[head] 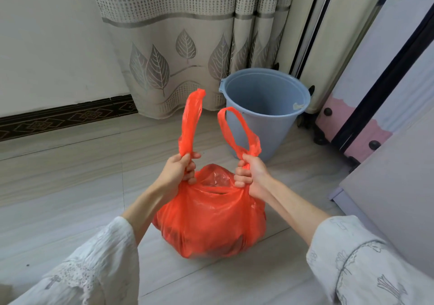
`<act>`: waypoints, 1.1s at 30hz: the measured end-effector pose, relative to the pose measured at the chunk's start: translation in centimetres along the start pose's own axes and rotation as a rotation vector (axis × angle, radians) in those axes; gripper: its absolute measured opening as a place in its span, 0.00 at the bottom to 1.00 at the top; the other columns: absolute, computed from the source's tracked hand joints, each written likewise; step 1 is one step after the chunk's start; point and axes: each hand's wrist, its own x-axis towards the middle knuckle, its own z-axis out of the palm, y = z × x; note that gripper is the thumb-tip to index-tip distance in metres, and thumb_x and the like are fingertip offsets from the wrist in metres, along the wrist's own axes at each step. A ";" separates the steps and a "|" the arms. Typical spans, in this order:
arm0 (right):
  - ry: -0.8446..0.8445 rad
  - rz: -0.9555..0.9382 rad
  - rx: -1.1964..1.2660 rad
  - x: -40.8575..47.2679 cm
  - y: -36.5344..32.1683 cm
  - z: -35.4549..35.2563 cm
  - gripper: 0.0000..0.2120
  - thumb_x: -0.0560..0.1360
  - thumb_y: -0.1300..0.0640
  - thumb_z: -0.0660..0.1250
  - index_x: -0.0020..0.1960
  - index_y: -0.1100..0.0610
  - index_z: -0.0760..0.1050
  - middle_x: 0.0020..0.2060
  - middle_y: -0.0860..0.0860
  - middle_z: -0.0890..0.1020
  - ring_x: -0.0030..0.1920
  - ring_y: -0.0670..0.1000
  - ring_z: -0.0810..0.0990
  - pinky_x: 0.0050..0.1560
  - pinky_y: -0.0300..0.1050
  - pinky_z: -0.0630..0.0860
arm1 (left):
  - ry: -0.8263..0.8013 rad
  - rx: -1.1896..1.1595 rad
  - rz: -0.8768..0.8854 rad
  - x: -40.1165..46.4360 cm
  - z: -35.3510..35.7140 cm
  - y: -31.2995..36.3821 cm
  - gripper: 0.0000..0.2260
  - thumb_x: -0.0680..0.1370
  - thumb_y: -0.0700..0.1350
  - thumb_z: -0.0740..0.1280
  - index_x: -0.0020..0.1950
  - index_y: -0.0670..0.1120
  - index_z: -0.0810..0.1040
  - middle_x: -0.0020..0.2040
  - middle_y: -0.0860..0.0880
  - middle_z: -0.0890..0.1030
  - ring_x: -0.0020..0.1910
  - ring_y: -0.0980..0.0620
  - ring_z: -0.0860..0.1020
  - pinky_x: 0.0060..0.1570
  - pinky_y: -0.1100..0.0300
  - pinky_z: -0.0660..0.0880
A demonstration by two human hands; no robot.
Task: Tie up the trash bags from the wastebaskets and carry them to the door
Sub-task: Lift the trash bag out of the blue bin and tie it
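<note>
A full orange trash bag (211, 220) sits on the floor in the middle of the view, its mouth still gaping at the top. My left hand (179, 169) grips the bag's left handle, whose loop (191, 121) sticks up above the fist. My right hand (249, 175) grips the right handle, and that loop (234, 131) also rises above the fingers. The two handles are apart and not crossed. Behind the bag stands a blue-grey plastic wastebasket (265, 114) with no bag in it.
A leaf-patterned curtain (178, 46) hangs behind the wastebasket, against a white wall with a dark baseboard (65, 116). A pink and white suitcase (366, 107) leans at the right. A pale cabinet (394, 187) fills the right edge. Light tiled floor (58, 187) lies to the left.
</note>
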 end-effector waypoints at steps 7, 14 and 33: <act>-0.048 0.026 -0.153 -0.3 -1.1 0.8 0.23 0.73 0.35 0.54 0.34 0.54 0.59 0.23 0.49 0.58 0.16 0.44 0.55 0.19 0.32 0.50 | 0.025 0.085 0.114 -0.8 0.7 1.0 0.10 0.82 0.46 0.49 0.44 0.46 0.64 0.24 0.52 0.59 0.17 0.60 0.56 0.18 0.70 0.57; 0.082 -0.116 -0.297 0.1 0.5 0.8 0.15 0.81 0.56 0.51 0.35 0.54 0.60 0.16 0.45 0.60 0.13 0.41 0.54 0.16 0.28 0.50 | -0.035 0.186 0.054 -1.4 1.1 1.1 0.15 0.82 0.48 0.50 0.37 0.47 0.66 0.20 0.57 0.59 0.17 0.60 0.55 0.19 0.68 0.57; -0.044 -0.116 -0.211 -0.1 0.1 1.0 0.20 0.78 0.44 0.56 0.30 0.53 0.65 0.15 0.46 0.61 0.15 0.43 0.58 0.21 0.35 0.55 | -0.244 0.962 0.147 -1.9 2.2 0.0 0.14 0.80 0.45 0.57 0.35 0.46 0.72 0.26 0.52 0.67 0.20 0.60 0.64 0.22 0.70 0.62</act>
